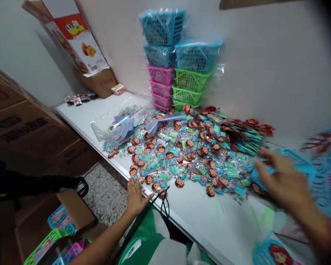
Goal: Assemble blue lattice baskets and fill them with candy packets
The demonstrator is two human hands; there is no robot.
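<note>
Doll-printed packets (173,155) lay heaped across the white table (223,228), likely for easy reach. The empty left hand (136,197) rested at its edge, seemingly for support; well apart, the blurred right hand (284,177) was beside a blue basket (300,159), grip unclear.

One left hand (136,198); one right hand (284,178); one table (198,217); one clear tub (98,133); three blue baskets (197,57), four pink baskets (161,76) and three green baskets (191,80) visible in two stacks (158,55); one small carton (118,89); packets (161,149), dozens at least, overlapping too thickly to count exactly.
</note>
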